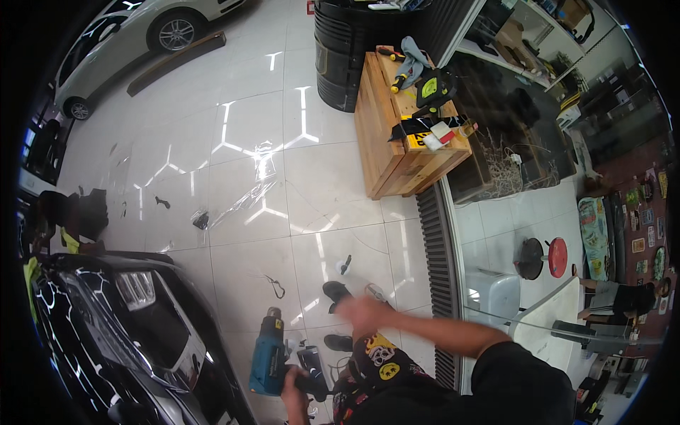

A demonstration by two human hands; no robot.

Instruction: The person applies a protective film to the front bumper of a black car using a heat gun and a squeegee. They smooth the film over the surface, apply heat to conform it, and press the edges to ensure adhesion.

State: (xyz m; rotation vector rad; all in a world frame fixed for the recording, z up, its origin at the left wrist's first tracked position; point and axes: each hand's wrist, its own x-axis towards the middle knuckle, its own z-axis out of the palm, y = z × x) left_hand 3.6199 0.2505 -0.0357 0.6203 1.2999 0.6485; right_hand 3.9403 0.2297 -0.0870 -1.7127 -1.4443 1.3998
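The blue heat gun (266, 360), with a hard plastic housing and a stubby cylindrical metal nozzle, is above the floor beside the dark car front (142, 333). The left grip (291, 391) is clamped around its black handle, partly hiding it. The right grip (363, 316) is motion-blurred over the shoes (338, 343); its finger closure cannot be determined. The car front has glossy curved panels and a clear faceted headlamp (135, 290); the fisheye rim cuts off its outer side. Beyond lie glossy square floor tiles (333, 173), wrinkled transparent film (244, 201) and a slatted wooden crate (377, 138).
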